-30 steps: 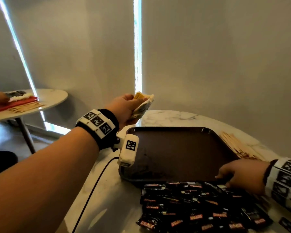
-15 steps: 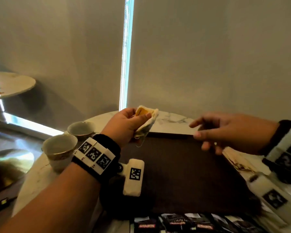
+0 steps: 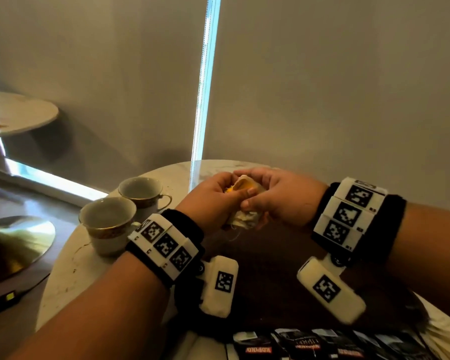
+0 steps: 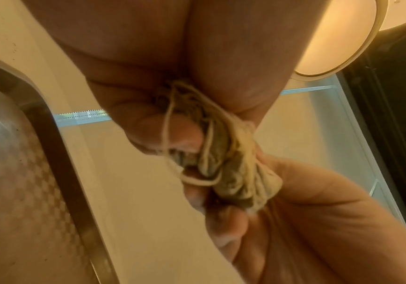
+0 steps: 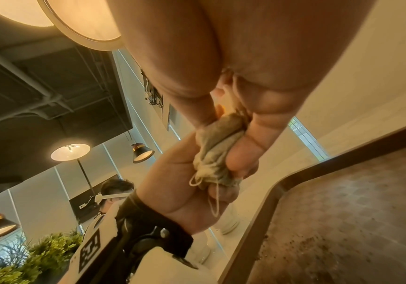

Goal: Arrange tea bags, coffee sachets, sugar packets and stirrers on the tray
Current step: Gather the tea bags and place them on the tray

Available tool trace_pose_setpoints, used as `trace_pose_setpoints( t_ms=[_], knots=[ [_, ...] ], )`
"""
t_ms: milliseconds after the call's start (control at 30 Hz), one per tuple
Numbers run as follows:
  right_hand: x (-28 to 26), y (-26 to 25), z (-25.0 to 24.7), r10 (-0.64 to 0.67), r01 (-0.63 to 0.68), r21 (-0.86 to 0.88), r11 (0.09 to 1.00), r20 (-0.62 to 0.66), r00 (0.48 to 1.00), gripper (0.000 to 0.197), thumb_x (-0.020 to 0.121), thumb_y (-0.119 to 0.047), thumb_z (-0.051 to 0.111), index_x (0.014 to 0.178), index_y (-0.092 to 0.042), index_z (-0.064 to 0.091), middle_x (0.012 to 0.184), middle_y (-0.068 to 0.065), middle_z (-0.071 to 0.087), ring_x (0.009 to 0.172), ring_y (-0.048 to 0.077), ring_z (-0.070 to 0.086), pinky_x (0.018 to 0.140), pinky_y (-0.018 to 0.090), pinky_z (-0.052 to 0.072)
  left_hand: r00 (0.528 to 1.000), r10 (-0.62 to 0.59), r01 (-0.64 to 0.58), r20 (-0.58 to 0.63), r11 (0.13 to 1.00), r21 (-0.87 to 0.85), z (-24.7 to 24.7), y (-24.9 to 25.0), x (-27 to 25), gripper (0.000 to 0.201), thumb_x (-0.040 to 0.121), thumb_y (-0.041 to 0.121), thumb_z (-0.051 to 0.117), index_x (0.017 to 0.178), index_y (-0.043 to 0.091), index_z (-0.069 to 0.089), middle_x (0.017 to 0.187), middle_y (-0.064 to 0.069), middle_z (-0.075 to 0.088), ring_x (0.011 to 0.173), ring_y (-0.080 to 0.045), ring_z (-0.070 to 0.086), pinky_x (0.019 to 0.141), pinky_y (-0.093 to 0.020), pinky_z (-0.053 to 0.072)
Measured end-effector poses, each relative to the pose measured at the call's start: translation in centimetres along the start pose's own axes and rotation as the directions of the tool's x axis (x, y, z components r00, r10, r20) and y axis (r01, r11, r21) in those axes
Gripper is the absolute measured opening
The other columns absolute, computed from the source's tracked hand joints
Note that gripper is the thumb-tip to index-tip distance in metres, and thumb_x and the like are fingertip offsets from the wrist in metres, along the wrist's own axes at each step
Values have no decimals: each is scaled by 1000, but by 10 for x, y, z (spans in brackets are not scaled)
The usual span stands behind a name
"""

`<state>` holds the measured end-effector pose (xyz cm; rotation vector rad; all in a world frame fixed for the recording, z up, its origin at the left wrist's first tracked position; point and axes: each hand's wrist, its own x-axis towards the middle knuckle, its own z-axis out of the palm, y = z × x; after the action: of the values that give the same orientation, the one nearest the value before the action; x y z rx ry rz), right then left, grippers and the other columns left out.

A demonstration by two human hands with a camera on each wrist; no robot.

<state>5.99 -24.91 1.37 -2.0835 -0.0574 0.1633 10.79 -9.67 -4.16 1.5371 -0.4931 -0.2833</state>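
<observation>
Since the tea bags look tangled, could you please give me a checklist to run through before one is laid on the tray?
1. Left hand has a grip on the tea bags: ok.
2. Right hand grips them too: ok.
3. One bag separated: not ok, bunched together.
4. Strings free: not ok, looped around the bundle.
5. Tray clean: not ok, specks on it.
6. Cups outside the tray: ok.

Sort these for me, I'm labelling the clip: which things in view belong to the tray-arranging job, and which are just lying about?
Part of the job:
- tea bags, gripped by left hand and right hand
- tray
- coffee sachets

Just lying about:
- two teacups
- far table
</observation>
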Motion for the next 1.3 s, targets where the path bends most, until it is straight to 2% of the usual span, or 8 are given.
trace_pose_setpoints(
  t_ms=[167,333,467,633,800,967,1100,1300],
  knots=[
    [4,4,4,-68,69,6,998,-67,995,53,86,4,67,126,-31,63,99,7,75,76,20,73,65,32,60,992,17,-8,-125,997,75,-3,5,0,60,86,55,62,125,20,32,88,-7,67,49,-9,66,42,-24,50],
    [14,14,8,-18,26,66,997,-118,993,31,81,0,73,105,-19,72,101,11,76,95,33,72,86,54,58,976,-182,165,-118,976,-141,-7,9,3,74,80,79,44,116,15,48,93,-10,65,68,-22,70,51,-33,55],
    [18,15,5,40,5,319,948,-137,990,24,86,10,64,102,-8,69,109,22,72,90,34,72,69,43,63,983,-179,150,-26,886,-438,-12,9,3,35,98,33,36,93,7,59,77,-13,65,63,-25,67,57,-33,55],
    [17,13,-2,25,35,455,890,-126,992,24,90,11,55,106,-2,66,100,20,72,82,29,71,70,39,61,987,-157,117,-39,855,-505,-16,6,5,32,96,3,40,121,-5,61,98,-21,68,71,-24,72,55,-30,59],
    [19,10,2,14,67,539,840,-146,989,26,91,11,54,112,0,64,103,20,72,83,28,74,63,34,62,987,-138,72,-78,826,-559,-15,0,10,34,99,6,50,131,-5,58,112,-24,67,81,-25,72,60,-28,58],
    [25,10,11,12,79,542,837,-162,987,24,91,13,53,98,-4,68,91,16,74,80,25,74,63,34,61,990,-136,84,-35,775,-627,-4,0,9,44,90,29,57,126,4,64,127,-27,64,115,-44,62,105,-59,42],
    [29,11,15,43,51,449,892,-196,980,22,92,9,55,99,-6,70,98,17,75,91,29,73,78,45,61,990,-107,138,87,802,-582,-4,0,3,51,81,51,62,118,15,66,107,-17,70,96,-38,67,98,-65,44],
    [33,6,23,-1,34,123,992,-261,965,27,81,3,67,105,-9,72,105,21,73,102,41,69,94,58,53,993,-104,52,-48,784,-618,-1,-6,11,25,93,5,62,115,16,60,104,-21,67,82,-35,72,78,-63,58]
  ],
)
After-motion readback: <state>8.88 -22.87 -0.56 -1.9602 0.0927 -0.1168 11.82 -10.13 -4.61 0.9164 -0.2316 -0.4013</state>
